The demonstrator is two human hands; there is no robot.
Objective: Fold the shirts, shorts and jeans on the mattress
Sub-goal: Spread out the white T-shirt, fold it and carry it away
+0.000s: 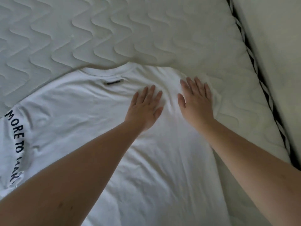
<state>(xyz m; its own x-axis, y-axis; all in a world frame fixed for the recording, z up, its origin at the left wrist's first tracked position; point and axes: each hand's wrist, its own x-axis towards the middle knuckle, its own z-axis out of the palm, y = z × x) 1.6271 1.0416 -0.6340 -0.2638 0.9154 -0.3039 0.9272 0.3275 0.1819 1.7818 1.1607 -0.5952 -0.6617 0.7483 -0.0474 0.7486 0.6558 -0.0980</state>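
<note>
A white T-shirt (pixel 84 115) lies spread flat on the quilted white mattress (pixel 97 33), its round collar pointing away from me and a small dark label just below the collar. Black lettering runs down the shirt's left side. My left hand (pixel 146 108) lies flat, fingers straight, pressing the cloth to the right of the collar. My right hand (pixel 196 101) presses flat beside it on the shirt's right shoulder area, close to the cloth's edge. Small wrinkles gather between the two hands.
The mattress edge, trimmed with a black-and-white patterned band (pixel 259 82), runs diagonally down the right side. Beyond it is a pale wall or surface (pixel 280 46). Bare quilted mattress stretches beyond the collar and to the left.
</note>
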